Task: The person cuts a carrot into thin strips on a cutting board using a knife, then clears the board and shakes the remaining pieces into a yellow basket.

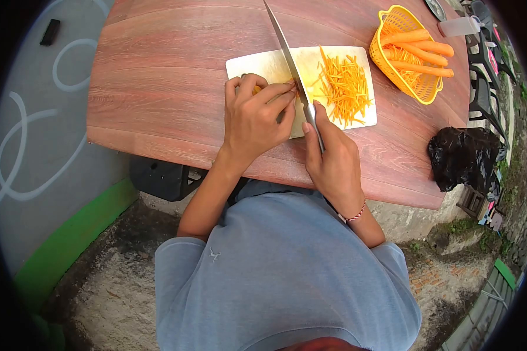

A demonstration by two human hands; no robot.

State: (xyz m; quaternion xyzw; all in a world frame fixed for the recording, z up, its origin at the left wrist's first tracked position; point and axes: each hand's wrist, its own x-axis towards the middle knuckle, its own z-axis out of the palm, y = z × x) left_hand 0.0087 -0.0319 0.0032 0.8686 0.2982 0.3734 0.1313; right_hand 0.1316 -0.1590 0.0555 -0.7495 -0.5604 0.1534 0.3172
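Note:
My right hand point(335, 155) is wrapped round the handle of a large kitchen knife point(288, 55), its blade pointing away from me over a white cutting board point(246, 63). Left of the blade, my left hand point(259, 114) presses bent fingers down on a piece of carrot point(256, 89), mostly hidden beneath them. The fingertips are close beside the blade. A heap of thin carrot strips point(346, 88) lies on the board's right half.
A yellow plastic basket point(376, 55) at the right holds several peeled carrots point(421, 54) over more shreds. Beyond it stands a clear bottle point(459, 26). A black plastic bag point(464, 155) sits at the right edge of the wooden table point(158, 76).

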